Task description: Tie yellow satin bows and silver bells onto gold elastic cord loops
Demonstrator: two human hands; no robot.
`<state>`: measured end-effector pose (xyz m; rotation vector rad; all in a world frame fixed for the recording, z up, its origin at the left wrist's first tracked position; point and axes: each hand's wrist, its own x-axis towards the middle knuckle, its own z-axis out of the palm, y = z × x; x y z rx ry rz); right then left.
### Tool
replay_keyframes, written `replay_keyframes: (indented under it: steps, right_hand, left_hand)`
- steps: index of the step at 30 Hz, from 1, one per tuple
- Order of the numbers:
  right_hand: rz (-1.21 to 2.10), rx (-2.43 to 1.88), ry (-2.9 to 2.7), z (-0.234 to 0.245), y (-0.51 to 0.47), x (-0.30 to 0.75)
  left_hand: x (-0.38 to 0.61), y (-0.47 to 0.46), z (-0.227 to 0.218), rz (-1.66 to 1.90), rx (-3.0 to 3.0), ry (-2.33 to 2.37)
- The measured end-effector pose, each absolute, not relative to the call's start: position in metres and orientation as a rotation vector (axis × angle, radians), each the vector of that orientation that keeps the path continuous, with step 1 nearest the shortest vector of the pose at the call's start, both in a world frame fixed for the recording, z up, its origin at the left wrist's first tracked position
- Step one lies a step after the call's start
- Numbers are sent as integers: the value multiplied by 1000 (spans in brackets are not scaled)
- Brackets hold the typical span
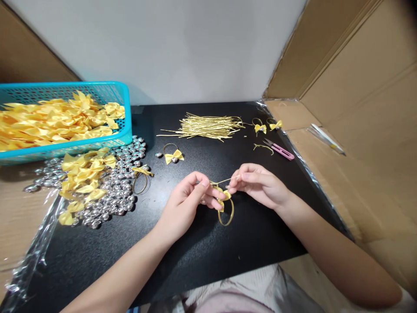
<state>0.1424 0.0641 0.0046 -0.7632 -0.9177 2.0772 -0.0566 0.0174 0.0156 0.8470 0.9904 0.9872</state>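
My left hand (190,198) and my right hand (257,184) meet over the middle of the black table (202,256). Both pinch a thin gold cord (224,180) stretched between their fingertips. A small yellow satin bow (224,198) sits on that cord between the hands, and a gold loop (226,215) hangs below it. Whether a bead is on the piece I cannot tell.
A blue basket (125,124) full of yellow bows stands at the left. Silver beads (122,191) and loose bows (86,174) lie before it. Cut gold cords (208,127), finished bow loops (173,155) and pink snips (280,150) lie farther back. Cardboard (358,108) walls the right side.
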Motion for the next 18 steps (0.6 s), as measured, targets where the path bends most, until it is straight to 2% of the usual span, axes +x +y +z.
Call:
replay_keyframes:
  steps: [18]
  right_hand:
    - [2185, -637, -790, 7, 66, 144]
  left_hand:
    - [-56, 20, 14, 1120, 681, 896]
